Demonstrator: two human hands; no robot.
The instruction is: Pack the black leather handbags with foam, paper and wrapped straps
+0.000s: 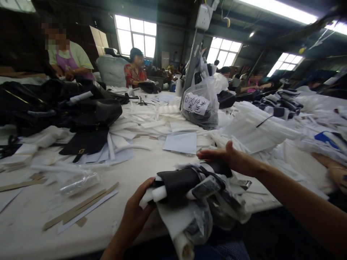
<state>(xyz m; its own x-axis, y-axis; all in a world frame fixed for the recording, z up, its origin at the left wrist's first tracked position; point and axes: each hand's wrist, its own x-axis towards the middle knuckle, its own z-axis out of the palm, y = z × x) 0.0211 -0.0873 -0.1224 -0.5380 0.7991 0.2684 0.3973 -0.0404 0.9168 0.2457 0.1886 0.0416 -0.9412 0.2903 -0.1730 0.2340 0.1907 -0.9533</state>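
A bundle of black leather straps, white foam rolls and clear plastic wrap (189,184) lies at the near edge of the white table (27,224). My left hand (135,213) grips its left end, with fingers curled round a white roll and a black piece. My right hand (225,157) rests on the far top of the bundle, fingers stretched out to the left and pressed onto it.
Black handbags (89,115) are piled at the left. White foam sheets and paper (180,142) litter the middle. A plastic bag with a handwritten label (200,104) stands by a pole. Cardboard strips (81,209) lie near left. Other people work at the far side.
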